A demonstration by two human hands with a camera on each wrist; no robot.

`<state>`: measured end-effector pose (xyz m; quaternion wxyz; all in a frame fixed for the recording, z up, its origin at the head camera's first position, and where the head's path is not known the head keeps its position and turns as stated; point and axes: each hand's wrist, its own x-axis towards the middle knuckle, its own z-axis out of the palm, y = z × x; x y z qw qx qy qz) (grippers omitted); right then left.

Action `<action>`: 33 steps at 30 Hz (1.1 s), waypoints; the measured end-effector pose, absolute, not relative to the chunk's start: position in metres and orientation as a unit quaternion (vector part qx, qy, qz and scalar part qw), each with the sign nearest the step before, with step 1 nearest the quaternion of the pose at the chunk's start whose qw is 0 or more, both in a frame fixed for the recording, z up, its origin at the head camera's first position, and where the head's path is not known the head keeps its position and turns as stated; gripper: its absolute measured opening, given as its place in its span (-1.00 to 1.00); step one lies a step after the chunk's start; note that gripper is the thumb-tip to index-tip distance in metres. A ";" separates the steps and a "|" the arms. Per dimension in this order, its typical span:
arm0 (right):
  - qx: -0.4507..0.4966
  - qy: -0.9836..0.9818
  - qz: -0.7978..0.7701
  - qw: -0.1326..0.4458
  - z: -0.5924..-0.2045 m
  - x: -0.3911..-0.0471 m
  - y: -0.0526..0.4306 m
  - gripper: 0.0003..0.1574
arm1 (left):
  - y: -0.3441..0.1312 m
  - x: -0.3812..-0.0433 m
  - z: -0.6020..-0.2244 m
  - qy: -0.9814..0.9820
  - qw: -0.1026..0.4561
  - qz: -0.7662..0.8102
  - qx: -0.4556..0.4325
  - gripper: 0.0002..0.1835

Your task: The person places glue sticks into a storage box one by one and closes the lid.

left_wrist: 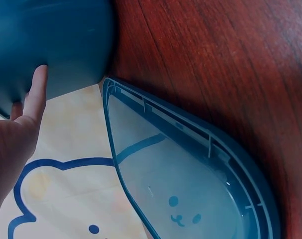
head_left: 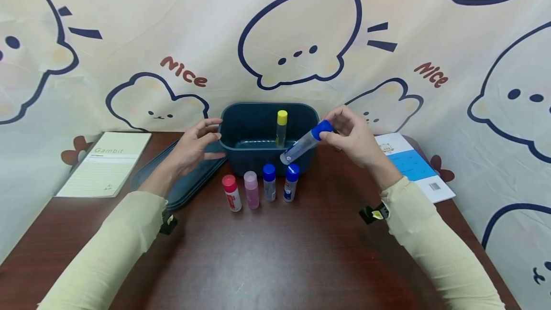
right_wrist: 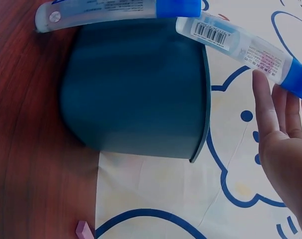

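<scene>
My right hand (head_left: 354, 138) pinches the blue cap of a clear glue bottle (head_left: 300, 149), which slants down across the right front of a dark teal bin (head_left: 241, 161). In the right wrist view, a printed label and barcode show on this bottle (right_wrist: 230, 39). Inside the bin stands a glue bottle with a yellow cap (head_left: 281, 130). My left hand (head_left: 193, 142) touches the bin's left end with extended fingers; one fingertip meets the outer wall in the left wrist view. Before the bin stand a red-capped tube (head_left: 232, 195), a pink bottle (head_left: 251, 191) and two blue-capped bottles (head_left: 269, 184).
A teal lid (head_left: 185, 190) lies left of the bin, under my left forearm. At the far left is a Gambit notepad (head_left: 103, 166); a blue and white booklet (head_left: 413, 166) lies on the right. Behind the dark wooden table (head_left: 275, 257) hangs a patterned cloth (head_left: 215, 27).
</scene>
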<state>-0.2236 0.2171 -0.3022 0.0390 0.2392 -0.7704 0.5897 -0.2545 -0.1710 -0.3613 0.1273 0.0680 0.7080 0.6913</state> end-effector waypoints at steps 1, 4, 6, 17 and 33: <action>0.238 -0.767 0.595 0.037 -0.301 -0.224 0.216 -0.75 | -0.171 -0.255 -0.361 0.708 0.127 0.691 0.068 -0.47; 0.237 -0.755 0.611 0.031 -0.300 -0.224 0.214 -0.76 | -0.171 -0.255 -0.361 0.708 0.128 0.691 0.068 -0.47; 0.240 -0.745 0.622 0.028 -0.299 -0.225 0.213 -0.76 | -0.171 -0.255 -0.361 0.707 0.128 0.692 0.067 -0.47; 0.247 -0.695 0.674 0.043 -0.299 -0.229 0.206 -0.73 | -0.171 -0.255 -0.361 0.707 0.127 0.693 0.064 -0.47; 0.225 -0.723 0.648 0.081 -0.305 -0.233 0.203 -0.71 | -0.171 -0.255 -0.361 0.707 0.130 0.692 0.065 -0.46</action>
